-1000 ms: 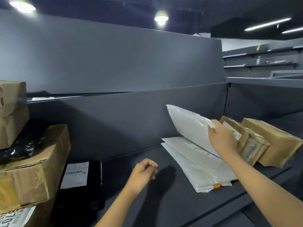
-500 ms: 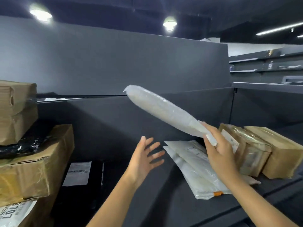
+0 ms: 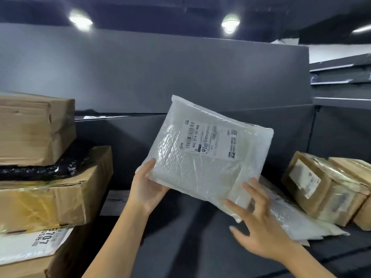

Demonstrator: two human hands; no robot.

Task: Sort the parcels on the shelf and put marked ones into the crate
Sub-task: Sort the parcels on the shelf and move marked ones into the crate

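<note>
Being held above the shelf (image 3: pixel 190 237), white bubble parcel (image 3: pixel 202 169) is tilted, label (image 3: pixel 210 141) turned to the camera | left hand (image 3: pixel 147 190) is clasped on its lower-left corner | right hand (image 3: pixel 263 231) is released, straight fingers (image 3: pixel 254 192) spread against lower-right corner | flat white mailers (image 3: pixel 297 219) are laid on the shelf | brown boxes (image 3: pixel 321 187) are set at shelf's right end

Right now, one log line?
step: inspecting label | left hand: grips white mailer | right hand: open, touching mailer corner
</note>
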